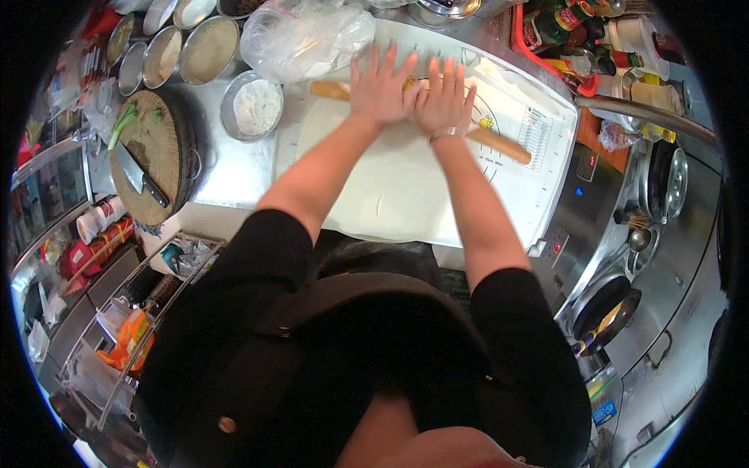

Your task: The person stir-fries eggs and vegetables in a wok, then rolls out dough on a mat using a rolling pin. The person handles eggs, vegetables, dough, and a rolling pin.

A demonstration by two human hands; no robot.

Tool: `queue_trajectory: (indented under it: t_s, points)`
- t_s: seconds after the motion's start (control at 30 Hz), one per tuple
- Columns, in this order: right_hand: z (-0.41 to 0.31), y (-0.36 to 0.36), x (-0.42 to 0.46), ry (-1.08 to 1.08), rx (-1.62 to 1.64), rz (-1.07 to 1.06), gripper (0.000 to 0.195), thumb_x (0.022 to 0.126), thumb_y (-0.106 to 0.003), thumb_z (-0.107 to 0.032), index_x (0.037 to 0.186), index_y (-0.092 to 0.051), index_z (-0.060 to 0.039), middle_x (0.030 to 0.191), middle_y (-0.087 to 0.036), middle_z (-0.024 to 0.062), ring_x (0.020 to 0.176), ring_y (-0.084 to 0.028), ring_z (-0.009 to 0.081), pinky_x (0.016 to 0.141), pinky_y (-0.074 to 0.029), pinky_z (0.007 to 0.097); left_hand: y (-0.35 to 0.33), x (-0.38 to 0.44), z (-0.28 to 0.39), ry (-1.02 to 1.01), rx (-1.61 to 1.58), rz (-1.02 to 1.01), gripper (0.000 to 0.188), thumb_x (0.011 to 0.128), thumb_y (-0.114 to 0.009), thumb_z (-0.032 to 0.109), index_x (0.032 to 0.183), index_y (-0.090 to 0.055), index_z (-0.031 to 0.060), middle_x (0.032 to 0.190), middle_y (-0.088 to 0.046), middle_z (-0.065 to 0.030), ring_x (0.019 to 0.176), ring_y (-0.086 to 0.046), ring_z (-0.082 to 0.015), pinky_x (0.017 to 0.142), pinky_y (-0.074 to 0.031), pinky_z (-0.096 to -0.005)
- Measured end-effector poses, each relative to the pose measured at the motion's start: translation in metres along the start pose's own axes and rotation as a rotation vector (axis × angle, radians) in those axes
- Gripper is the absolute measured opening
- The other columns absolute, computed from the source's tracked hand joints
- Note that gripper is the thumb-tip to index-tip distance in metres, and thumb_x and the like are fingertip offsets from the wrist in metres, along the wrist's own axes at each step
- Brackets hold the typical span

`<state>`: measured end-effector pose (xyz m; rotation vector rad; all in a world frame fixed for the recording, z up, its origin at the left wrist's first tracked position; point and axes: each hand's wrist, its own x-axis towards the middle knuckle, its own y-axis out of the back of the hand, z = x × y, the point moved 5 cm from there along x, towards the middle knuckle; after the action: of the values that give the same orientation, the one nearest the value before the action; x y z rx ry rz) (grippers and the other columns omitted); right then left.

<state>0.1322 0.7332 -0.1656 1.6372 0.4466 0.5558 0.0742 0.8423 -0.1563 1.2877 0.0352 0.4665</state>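
Observation:
A wooden rolling pin (500, 144) lies at a slant across a wide, thin sheet of pale dough (386, 181). My left hand (383, 90) rests flat over the pin's left half, fingers spread and pointing away from me. Close beside it, thumbs nearly touching, my right hand (445, 105) lies flat over the pin with its fingers apart; a bangle circles that wrist. Both hands are slightly blurred and hide the pin's middle. Beneath the dough is a white printed pastry mat (544, 193). The sheet's near edge reaches the counter's front, and a short curved line marks its surface.
A metal bowl of flour (256, 111) and a clear plastic bag (307, 38) sit at the back left. Further left, a round chopping board (158, 169) bears a kitchen knife (140, 175) and green onion (123, 124). A red crate (518, 35) of bottles stands back right.

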Motion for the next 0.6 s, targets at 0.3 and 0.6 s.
queue_trajectory:
  t_s: [0.3,0.6]
  points:
    - [-0.013,-0.008,-0.155,0.225,0.149,-0.267,0.063,0.087,-0.053,-0.042,0.143,-0.038,-0.0168,0.149,-0.032,0.0124,0.138,-0.025,0.0374,0.110,-0.022,0.0522,-0.001,-0.155,-0.002,-0.161,-0.017,-0.272,0.056,0.082,-0.057,0.047,0.136,-0.046,0.0371,0.150,-0.032,-0.0047,0.136,-0.029,-0.0355,0.103,-0.017,-0.0678]
    - [0.012,-0.003,0.015,0.067,0.019,0.094,0.057,0.090,-0.045,-0.035,0.143,-0.037,-0.0139,0.151,-0.029,0.0118,0.139,-0.024,0.0316,0.109,-0.022,0.0557,-0.010,0.014,0.003,-0.054,-0.061,0.002,0.056,0.087,-0.053,0.040,0.140,-0.041,0.0272,0.150,-0.031,-0.0089,0.137,-0.026,-0.0363,0.108,-0.018,-0.0602]
